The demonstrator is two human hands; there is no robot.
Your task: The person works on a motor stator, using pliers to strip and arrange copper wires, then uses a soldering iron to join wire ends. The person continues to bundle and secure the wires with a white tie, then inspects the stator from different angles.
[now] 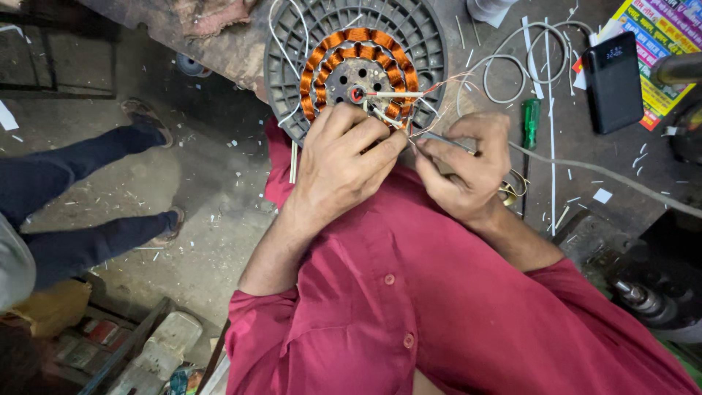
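A round grey fan motor stator (pixel 431 44) with orange copper windings (pixel 356 36) lies at the bench edge in front of me. My left hand (pixel 344 157) rests on its near rim, fingers pinching thin wire leads (pixel 387 117) at the core. My right hand (pixel 468 164) is beside it, gripping a thin grey metal tool (pixel 442 139) whose tip points at those leads. Fine copper strands (pixel 457 79) fan out to the right of the stator.
A green-handled screwdriver (pixel 531 123), looped white cable (pixel 526 62), a black power bank (pixel 613 80) and colourful printed paper (pixel 662 36) lie on the bench at right. Another person's legs in dark trousers (pixel 80 190) stand on the littered floor at left. A drill chuck (pixel 638 298) sits lower right.
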